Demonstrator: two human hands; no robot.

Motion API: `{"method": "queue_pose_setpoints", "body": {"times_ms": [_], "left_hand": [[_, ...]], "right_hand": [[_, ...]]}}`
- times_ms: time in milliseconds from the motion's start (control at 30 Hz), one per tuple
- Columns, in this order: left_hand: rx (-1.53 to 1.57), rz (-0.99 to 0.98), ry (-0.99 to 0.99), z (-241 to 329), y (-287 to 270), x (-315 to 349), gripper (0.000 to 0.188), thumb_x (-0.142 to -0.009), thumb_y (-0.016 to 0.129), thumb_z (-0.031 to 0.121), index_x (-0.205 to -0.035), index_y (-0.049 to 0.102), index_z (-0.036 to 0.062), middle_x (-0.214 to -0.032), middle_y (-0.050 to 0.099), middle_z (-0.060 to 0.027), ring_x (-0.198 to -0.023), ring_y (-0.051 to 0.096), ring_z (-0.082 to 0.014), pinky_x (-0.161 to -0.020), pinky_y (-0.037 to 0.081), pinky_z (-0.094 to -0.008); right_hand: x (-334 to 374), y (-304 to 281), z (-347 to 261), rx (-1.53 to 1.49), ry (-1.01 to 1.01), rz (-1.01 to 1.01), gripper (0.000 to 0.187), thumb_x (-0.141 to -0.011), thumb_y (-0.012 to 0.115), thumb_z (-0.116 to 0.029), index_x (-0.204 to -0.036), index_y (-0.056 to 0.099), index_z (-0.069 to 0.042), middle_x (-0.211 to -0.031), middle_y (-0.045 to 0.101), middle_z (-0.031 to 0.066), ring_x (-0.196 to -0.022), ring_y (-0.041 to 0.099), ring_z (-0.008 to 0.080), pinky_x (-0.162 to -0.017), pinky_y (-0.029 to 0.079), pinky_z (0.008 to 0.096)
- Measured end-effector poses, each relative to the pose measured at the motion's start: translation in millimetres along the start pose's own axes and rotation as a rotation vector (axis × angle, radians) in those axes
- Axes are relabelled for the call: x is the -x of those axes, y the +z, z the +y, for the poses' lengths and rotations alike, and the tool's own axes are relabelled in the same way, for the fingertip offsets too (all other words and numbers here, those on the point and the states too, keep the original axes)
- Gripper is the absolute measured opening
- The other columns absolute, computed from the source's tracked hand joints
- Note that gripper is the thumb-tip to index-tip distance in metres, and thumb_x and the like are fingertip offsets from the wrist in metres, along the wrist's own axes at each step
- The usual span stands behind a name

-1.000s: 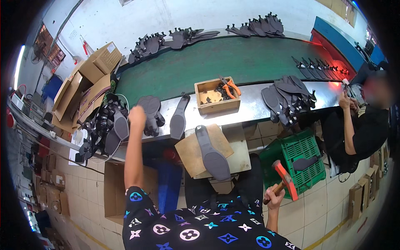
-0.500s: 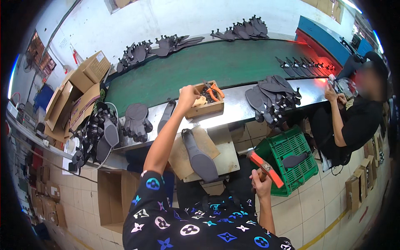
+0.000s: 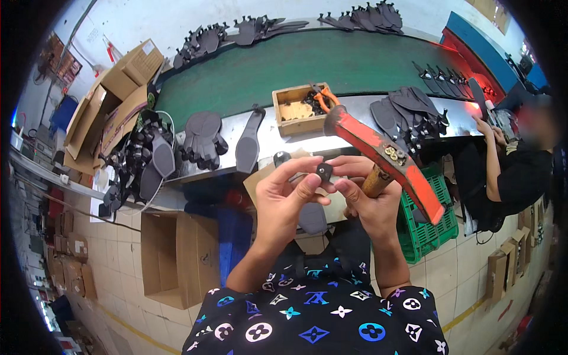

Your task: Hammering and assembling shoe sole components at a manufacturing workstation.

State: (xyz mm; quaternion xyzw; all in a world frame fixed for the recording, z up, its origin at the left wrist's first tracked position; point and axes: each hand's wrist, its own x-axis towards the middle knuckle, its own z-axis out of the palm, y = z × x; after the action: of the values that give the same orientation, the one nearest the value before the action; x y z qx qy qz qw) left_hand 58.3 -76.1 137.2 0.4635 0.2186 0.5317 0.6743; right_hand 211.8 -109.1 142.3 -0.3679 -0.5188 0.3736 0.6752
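Observation:
Both my hands are raised close together. A small black piece with a shiny metal stud (image 3: 323, 171) is pinched in the fingertips of my left hand (image 3: 281, 201). My right hand (image 3: 376, 207) has its fingertips at the same piece. That hand also keeps hold of a hammer (image 3: 378, 155) with a worn orange-red head, its wooden handle tucked in the palm. Below the hands lies a dark grey shoe sole (image 3: 312, 220) on a work plate, mostly covered by them. Ahead stands a wooden box (image 3: 303, 125) with small black parts and orange-handled pliers (image 3: 324, 96).
Grey soles (image 3: 204, 133) are piled along the metal table edge beside a green conveyor belt (image 3: 254, 77). At right are a green crate (image 3: 423, 236) and a co-worker (image 3: 518, 160) holding a sole. An open cardboard box (image 3: 177, 260) sits on the floor at left.
My left hand has come back from the wooden box with the small black piece. My right hand has lifted the hammer and moved inward to meet it. The view has shifted.

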Motion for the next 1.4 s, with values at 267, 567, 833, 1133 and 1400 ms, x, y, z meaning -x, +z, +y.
{"method": "queue_pose_setpoints", "body": {"times_ms": [267, 567, 833, 1133, 1400], "left_hand": [[-0.815, 0.216, 0.447, -25, -45, 1, 0.036, -0.085, 0.074, 0.009, -0.119, 0.062, 0.0019, -0.110, 0.062, -0.0121, -0.097, 0.063, -0.0220, -0.080, 0.052, -0.0320], [-1.099, 0.307, 0.281, -90, -146, -40, 0.043, -0.084, 0.074, 0.021, -0.118, 0.060, -0.0015, -0.114, 0.064, -0.0205, -0.100, 0.063, -0.0343, -0.097, 0.044, -0.0399], [-0.954, 0.240, 0.251, -102, -144, -47, 0.022, -0.082, 0.073, 0.012, -0.100, 0.068, 0.0015, -0.094, 0.068, -0.0148, -0.088, 0.064, -0.0310, -0.079, 0.049, -0.0376], [-0.930, 0.222, 0.229, -100, -146, -45, 0.024, -0.078, 0.075, 0.008, -0.100, 0.069, 0.0013, -0.095, 0.069, -0.0157, -0.090, 0.064, -0.0314, -0.081, 0.049, -0.0380], [-0.948, 0.230, 0.175, -94, -145, -45, 0.029, -0.076, 0.074, 0.004, -0.104, 0.069, -0.0018, -0.092, 0.072, -0.0136, -0.077, 0.068, -0.0201, -0.071, 0.052, -0.0320]], "right_hand": [[3, 14, 22, 0.083, 0.244, -0.025, 0.018, -0.089, 0.070, -0.004, -0.104, 0.068, 0.005, -0.088, 0.072, 0.0074, -0.047, 0.050, 0.0015, -0.039, 0.037, 0.0171], [-51, 11, 140, 0.317, 0.141, -0.239, 0.033, -0.085, 0.076, -0.015, -0.112, 0.066, 0.003, -0.093, 0.072, 0.0087, -0.087, 0.067, 0.0142, -0.078, 0.051, 0.0297], [-67, 10, 164, 0.447, 0.158, -0.441, 0.024, -0.089, 0.066, -0.011, -0.108, 0.063, 0.003, -0.092, 0.070, 0.0139, -0.084, 0.066, 0.0193, -0.077, 0.050, 0.0330], [-75, 12, 156, 0.501, 0.051, -0.561, 0.019, -0.087, 0.066, -0.011, -0.102, 0.064, -0.001, -0.094, 0.063, 0.0138, -0.086, 0.063, 0.0311, -0.076, 0.049, 0.0359], [-62, 10, 141, 0.763, -0.199, -0.523, 0.015, -0.083, 0.064, -0.002, -0.097, 0.062, 0.005, -0.086, 0.062, 0.0129, -0.070, 0.058, 0.0208, -0.065, 0.046, 0.0306]]}}
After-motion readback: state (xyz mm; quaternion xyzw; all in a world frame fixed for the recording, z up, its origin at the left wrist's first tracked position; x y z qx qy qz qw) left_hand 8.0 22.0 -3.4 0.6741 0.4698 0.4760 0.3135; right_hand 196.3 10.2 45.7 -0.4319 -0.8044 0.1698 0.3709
